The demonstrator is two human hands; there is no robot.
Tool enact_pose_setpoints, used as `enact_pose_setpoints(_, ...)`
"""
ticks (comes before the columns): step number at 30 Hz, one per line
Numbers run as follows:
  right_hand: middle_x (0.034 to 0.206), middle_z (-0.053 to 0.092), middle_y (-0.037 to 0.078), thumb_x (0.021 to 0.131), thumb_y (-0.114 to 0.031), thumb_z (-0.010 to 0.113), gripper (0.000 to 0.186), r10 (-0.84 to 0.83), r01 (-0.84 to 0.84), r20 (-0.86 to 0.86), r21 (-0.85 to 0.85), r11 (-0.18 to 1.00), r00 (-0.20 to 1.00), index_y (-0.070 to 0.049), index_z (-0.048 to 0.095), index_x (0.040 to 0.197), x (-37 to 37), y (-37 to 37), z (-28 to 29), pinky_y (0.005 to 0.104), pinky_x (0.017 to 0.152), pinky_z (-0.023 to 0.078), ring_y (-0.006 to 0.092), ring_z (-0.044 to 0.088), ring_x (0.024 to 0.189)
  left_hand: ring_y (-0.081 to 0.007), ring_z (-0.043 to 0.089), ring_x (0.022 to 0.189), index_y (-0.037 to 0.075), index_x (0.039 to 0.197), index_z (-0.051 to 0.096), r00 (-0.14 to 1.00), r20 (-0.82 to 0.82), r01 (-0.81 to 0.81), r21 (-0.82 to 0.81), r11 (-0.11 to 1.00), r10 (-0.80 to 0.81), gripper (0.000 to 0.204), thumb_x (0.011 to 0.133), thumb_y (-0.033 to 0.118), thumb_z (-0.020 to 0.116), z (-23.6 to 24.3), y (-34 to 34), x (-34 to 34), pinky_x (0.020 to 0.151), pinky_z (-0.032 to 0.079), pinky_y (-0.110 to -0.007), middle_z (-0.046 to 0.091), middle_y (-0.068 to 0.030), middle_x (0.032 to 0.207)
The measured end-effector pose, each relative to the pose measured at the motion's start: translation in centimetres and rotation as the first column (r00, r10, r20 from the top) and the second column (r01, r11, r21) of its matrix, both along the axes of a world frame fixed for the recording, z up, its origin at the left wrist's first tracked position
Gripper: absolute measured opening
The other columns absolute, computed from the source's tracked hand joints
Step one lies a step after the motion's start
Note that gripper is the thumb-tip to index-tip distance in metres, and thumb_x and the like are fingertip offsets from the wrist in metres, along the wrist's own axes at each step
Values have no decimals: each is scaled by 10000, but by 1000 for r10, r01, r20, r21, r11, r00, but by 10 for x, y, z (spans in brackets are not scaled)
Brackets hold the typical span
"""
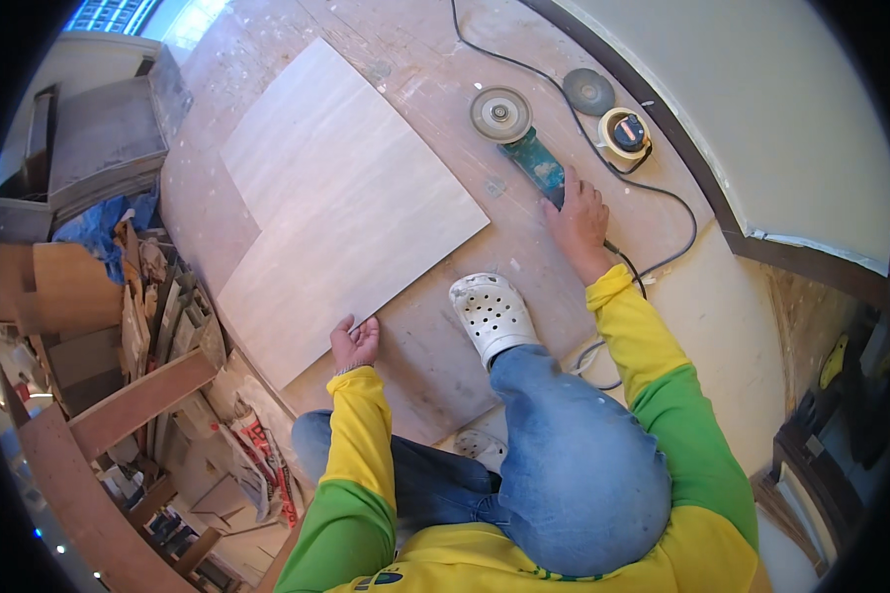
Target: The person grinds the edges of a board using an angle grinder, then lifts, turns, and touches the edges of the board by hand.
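Note:
A large pale tile-like panel (351, 203) with a stepped left edge lies flat on the dusty board. At its near edge is my left hand (354, 343), fingers curled closed; a thin bit shows between thumb and finger, too small to name. My right hand (578, 219) is wrapped round the rear of a teal angle grinder (534, 163), which rests on the board to the right of the panel. The grinder's round disc (500, 114) points away from me, and its dark cord (623, 259) trails from behind my wrist.
Beyond the grinder are a loose grey disc (588, 92) and a tape measure (628, 132) sitting on a tape roll (611, 151). Wood scraps (173, 306) and boards crowd the left. My white clog (491, 314) stands between my hands. A pale wall panel (771, 128) borders the right.

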State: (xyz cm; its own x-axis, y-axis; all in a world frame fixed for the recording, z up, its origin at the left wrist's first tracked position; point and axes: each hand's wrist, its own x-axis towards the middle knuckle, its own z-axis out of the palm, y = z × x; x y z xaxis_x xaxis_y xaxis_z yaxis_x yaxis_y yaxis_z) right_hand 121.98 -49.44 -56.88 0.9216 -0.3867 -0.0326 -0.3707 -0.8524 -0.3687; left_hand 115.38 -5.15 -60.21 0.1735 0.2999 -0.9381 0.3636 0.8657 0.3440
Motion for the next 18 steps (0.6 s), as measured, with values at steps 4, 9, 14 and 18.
enact_pose_setpoints(4, 1041, 623, 167, 751, -322, 752, 711, 60, -58, 98, -24, 998, 993, -78, 471, 1358, -11, -22, -3, 467, 812, 489, 360, 600, 969, -272, 636, 872, -35, 1075, 522, 898, 43, 434, 83, 897, -438, 259, 925, 171, 569, 57, -16, 6, 797, 561, -383, 609, -139, 917)
enact_pose_setpoints(9, 964, 610, 79, 823, -243, 731, 559, -112, 92, -67, 970, 227, 991, -28, 480, 1274, -23, 39, 44, 357, 768, 531, 221, 628, 875, -249, 563, 1135, 27, 1409, 397, 96, -22, 687, 725, 50, -995, 689, 833, 189, 738, 95, -81, 3, 900, 519, -352, 494, -133, 1368)
enact_pose_setpoints(14, 984, 594, 72, 801, -106, 722, 539, 59, 167, -159, 838, -519, 985, -35, 446, 1259, -56, 63, 77, 307, 755, 548, 165, 619, 851, -303, 498, 1280, 55, 1463, 362, -421, -135, 158, 963, -219, -897, 881, 731, 182, 835, 148, -197, -19, 1037, 422, -453, 433, -189, 1452)
enact_pose_setpoints(18, 957, 609, 77, 747, -96, 715, 536, 281, 339, -263, 903, -266, 923, -20, 481, 1223, -60, 66, 100, 308, 755, 532, 174, 615, 852, -416, 543, 1194, -48, 1382, 420, -299, -411, -45, 907, -418, -861, 789, 752, 217, 815, 130, -191, -37, 1048, 406, -478, 506, -270, 1341)
